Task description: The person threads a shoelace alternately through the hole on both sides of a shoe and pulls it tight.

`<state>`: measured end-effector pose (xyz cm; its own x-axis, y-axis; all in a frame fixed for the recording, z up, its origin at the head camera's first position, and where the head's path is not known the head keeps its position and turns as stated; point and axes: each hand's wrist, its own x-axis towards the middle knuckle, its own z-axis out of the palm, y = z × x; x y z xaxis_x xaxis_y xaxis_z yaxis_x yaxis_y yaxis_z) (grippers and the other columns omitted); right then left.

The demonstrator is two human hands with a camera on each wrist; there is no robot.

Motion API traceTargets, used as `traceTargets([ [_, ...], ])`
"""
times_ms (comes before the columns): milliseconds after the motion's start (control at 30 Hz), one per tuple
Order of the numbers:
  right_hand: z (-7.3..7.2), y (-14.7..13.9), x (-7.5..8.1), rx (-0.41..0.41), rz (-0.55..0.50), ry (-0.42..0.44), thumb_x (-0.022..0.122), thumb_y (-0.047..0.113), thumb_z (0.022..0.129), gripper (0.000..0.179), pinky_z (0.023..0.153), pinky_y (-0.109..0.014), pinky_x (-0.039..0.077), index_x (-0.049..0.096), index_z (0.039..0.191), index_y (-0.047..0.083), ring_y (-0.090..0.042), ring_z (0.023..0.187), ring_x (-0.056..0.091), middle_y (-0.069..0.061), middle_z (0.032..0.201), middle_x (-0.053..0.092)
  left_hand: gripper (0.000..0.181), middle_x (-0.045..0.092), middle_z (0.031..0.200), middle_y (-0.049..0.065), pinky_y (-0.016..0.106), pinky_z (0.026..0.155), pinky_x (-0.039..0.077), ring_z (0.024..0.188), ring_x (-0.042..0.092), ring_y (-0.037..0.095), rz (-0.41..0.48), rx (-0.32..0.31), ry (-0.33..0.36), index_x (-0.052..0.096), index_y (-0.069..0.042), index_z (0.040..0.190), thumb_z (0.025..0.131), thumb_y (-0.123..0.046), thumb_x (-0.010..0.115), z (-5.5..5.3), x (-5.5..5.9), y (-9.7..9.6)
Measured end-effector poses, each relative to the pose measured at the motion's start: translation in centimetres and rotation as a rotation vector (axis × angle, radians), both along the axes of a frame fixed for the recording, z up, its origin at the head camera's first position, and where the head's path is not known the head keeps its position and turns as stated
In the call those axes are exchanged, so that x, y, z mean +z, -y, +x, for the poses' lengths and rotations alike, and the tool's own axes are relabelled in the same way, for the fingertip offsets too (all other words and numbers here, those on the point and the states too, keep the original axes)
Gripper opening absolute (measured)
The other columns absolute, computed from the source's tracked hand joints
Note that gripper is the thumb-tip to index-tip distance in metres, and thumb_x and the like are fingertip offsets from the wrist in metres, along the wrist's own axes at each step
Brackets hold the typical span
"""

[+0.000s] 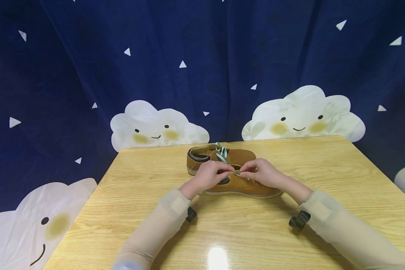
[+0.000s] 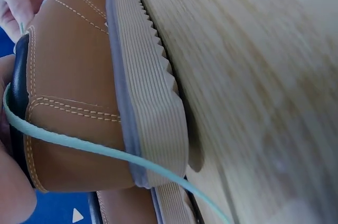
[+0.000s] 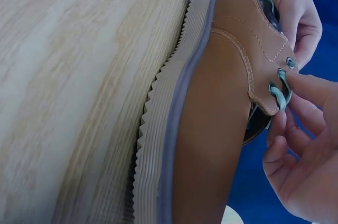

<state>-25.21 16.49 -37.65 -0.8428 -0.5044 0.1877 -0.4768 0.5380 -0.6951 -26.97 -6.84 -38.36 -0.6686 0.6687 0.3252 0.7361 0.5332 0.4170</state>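
Two tan shoes lie side by side on the table, toes to the right. Both hands are at the opening of the nearer shoe [image 1: 260, 189]. My right hand [image 1: 264, 173] pinches its pale mint shoelace [image 3: 278, 97] beside the eyelets [image 3: 290, 63], the lace looping through the lower ones. My left hand [image 1: 210, 175] holds thumb and forefinger together near the top eyelet. A loose length of that lace runs into the left hand, over the collar and down the heel in the left wrist view; the left fingertips are partly hidden there.
Behind stands the farther shoe [image 1: 241, 154], its light blue lace [image 1: 221, 153] looped up over the tongue. The wooden table [image 1: 148, 176] ends at a dark blue curtain [image 1: 195, 33] printed with clouds. A small black camera sits under each wrist.
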Motion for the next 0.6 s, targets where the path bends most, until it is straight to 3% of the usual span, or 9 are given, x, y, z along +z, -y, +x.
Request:
traceTargets([
  [267,1.3,0.3,0.6,-0.115,0.013,-0.157,0.073,0.011,0.088,0.007,0.065,-0.032,0.046,0.069,0.093,0.010,-0.014,0.077,0.057,0.004,0.089,0.063,0.017,0.072,0.090,-0.009,0.018,0.058,0.043,0.064,0.055,-0.004,0.009,0.046,0.049,0.076,-0.019,0.109,0.095,-0.022,0.065,0.0,0.0,-0.1],
  [433,1.9,0.6,0.6,-0.125,0.065,-0.199,0.075,0.018,0.087,0.014,0.058,-0.030,0.042,0.062,0.082,0.016,-0.010,0.062,0.051,0.009,0.072,0.055,0.017,0.072,0.087,-0.010,0.019,0.056,0.041,0.061,0.053,-0.003,0.020,0.050,0.058,0.076,-0.019,0.108,0.095,-0.022,0.065,0.1,-0.1,-0.1],
  [600,1.9,1.0,0.2,-0.117,0.121,-0.209,0.076,0.025,0.086,0.017,0.054,-0.028,0.039,0.062,0.078,0.018,-0.007,0.054,0.045,0.011,0.067,0.052,0.017,0.071,0.084,-0.009,0.020,0.054,0.040,0.058,0.052,-0.002,0.032,0.042,0.069,0.076,-0.018,0.108,0.095,-0.021,0.066,0.0,-0.1,0.0],
])
